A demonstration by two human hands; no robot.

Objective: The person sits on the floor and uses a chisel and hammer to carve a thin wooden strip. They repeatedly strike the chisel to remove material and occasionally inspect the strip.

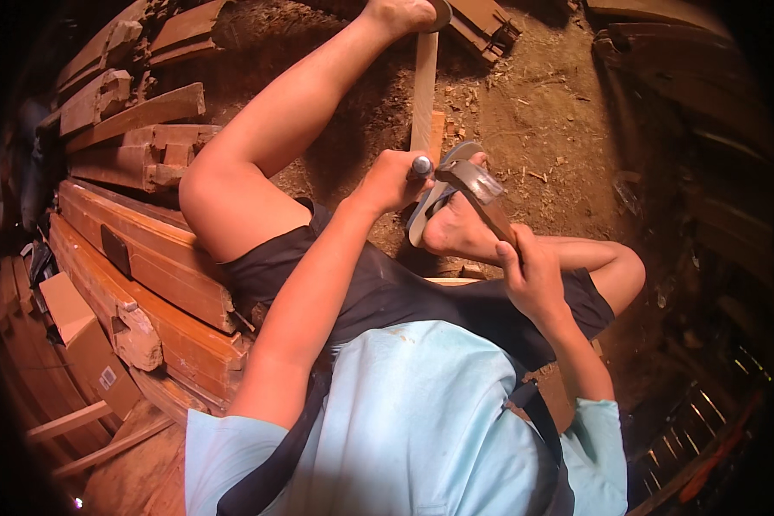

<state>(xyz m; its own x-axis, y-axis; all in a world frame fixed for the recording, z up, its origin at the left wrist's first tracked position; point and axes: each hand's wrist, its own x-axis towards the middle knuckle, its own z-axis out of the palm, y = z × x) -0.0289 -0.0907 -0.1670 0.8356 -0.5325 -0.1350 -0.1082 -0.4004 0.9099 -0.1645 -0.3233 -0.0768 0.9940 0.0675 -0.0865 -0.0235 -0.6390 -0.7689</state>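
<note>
My left hand (389, 182) is closed around an upright chisel (421, 165). Only its round metal striking end shows; the blade is hidden below my fist. In my right hand (535, 273) is the wooden handle of a hammer (473, 181), whose metal head is close to the right of the chisel's end, slightly apart from it. A pale wooden strip (424, 90) runs away from my left fist, its far end by my sandalled left foot. Beside it lies a short orange-brown piece of wood (437, 129). My right foot, in a sandal (418, 225), is just beneath the hammer.
Stacked timber beams (146, 228) line the left side. A cardboard box (99, 361) leans among boards at the lower left. Wood chips scatter over the dirt floor (542, 112). More dark planks (671, 77) lie at the far right.
</note>
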